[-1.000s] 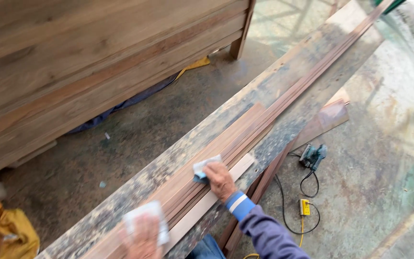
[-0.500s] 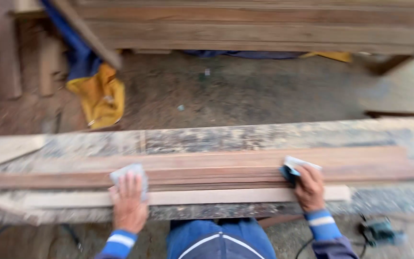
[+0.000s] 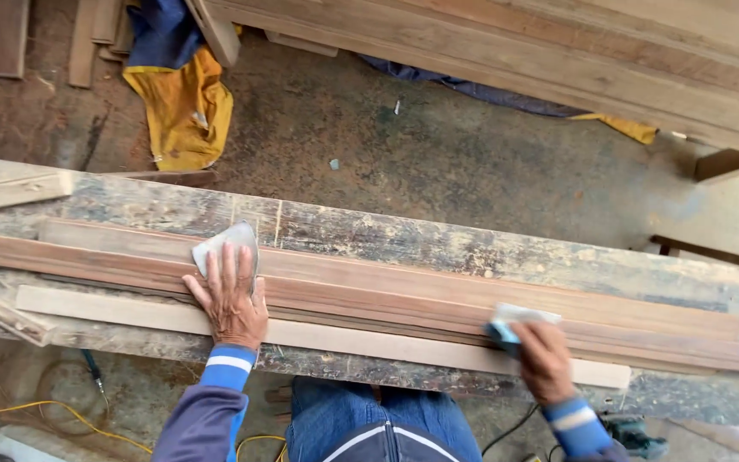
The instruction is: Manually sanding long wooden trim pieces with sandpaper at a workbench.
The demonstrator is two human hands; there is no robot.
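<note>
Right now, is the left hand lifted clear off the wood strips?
No. The left hand lies flat, pressing a pale sanding sheet onto the wood strips on the workbench.

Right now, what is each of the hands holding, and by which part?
Left hand presses a pale sanding sheet flat on the long reddish wooden strips; right hand grips a blue-backed sanding pad from above.

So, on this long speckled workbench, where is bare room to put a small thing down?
The far strip of the speckled workbench, between its back edge and the reddish wooden slats, is bare. The middle is crowded: the left hand presses a grey sanding sheet there, and the right hand grips a blue sanding pad. A pale wooden strip fills the near edge.
</note>
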